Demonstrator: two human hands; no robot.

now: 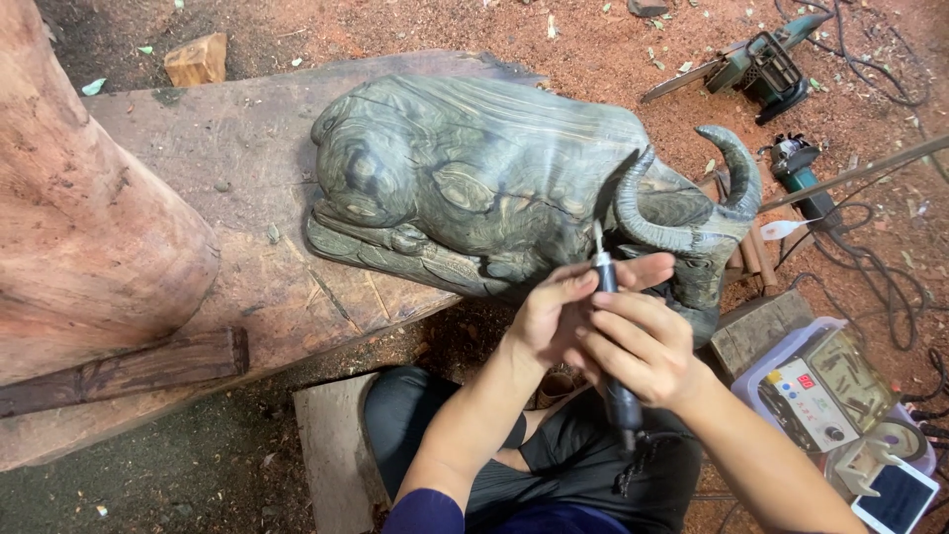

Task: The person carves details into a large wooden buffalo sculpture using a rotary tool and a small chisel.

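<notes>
Two hands meet on one tool: our right hand is closed round the dark body of a pen-shaped rotary tool, and our left hand is curled against its upper part, fingers steadying it. The tool's thin bit points up at the carved buffalo, at the neck just below the near horn; we cannot tell whether the tip touches the wood.

Containers: one clear plastic tub stands at our right, holding a control box with a small lit display and buttons. A phone lies against the tub's near corner.

Edges and room: the carving lies on a broad wooden slab, its head overhanging the slab's ragged right edge. A large reddish log crowds the slab's left side, with a dark wooden bar beneath it. Open slab remains behind and left of the carving. To the right, the sawdust floor carries an angle grinder, a chainsaw and loose cables, well apart from the hands
</notes>
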